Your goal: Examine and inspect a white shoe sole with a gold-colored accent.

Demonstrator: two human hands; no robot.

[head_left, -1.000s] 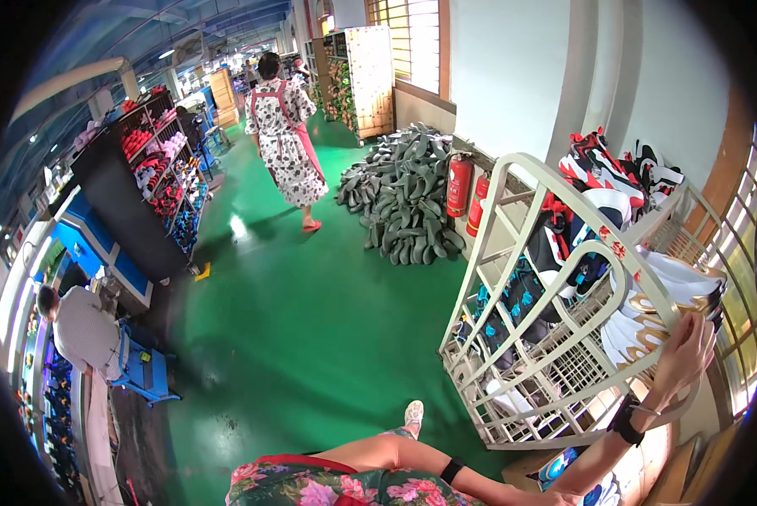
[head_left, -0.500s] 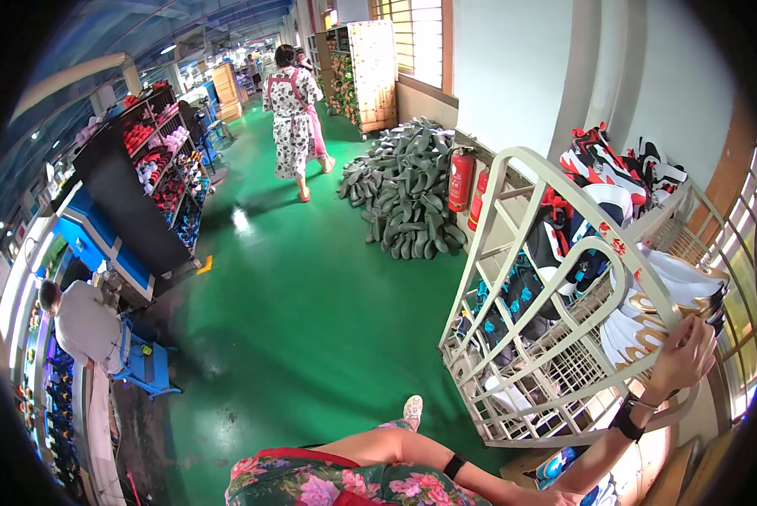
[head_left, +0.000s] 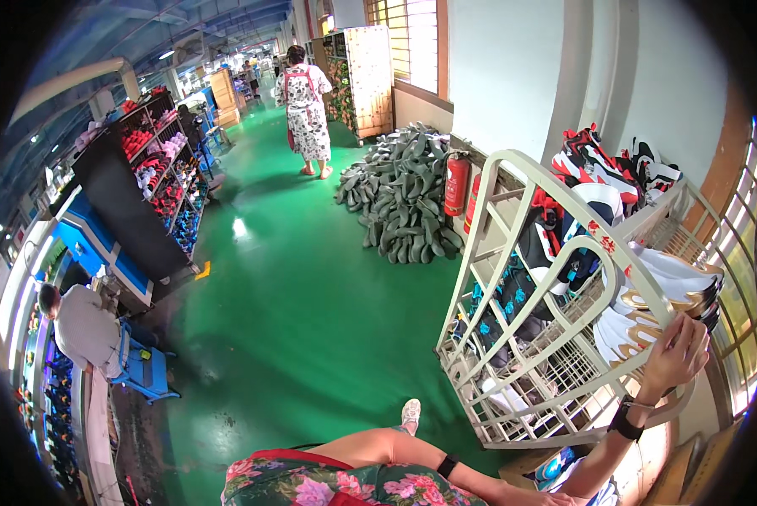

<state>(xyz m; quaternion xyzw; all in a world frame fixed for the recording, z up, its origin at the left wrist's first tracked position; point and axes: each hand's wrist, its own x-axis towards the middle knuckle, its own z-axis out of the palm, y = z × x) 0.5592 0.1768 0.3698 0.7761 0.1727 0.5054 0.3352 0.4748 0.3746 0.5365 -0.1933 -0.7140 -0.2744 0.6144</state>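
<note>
One right hand [head_left: 680, 352] (curled) on cart rail [head_left: 555, 189], white shoes [head_left: 672, 274] alongside

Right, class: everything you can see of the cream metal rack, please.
The cream metal rack looks painted: thick tubing bent into a rounded frame with an inner loop, crossed by thin bars, with wire mesh inside. Red marks sit on the outer tube. It stands beside the wall, loaded with red, black, blue and white footwear. The right hand curls over its frame.
</note>
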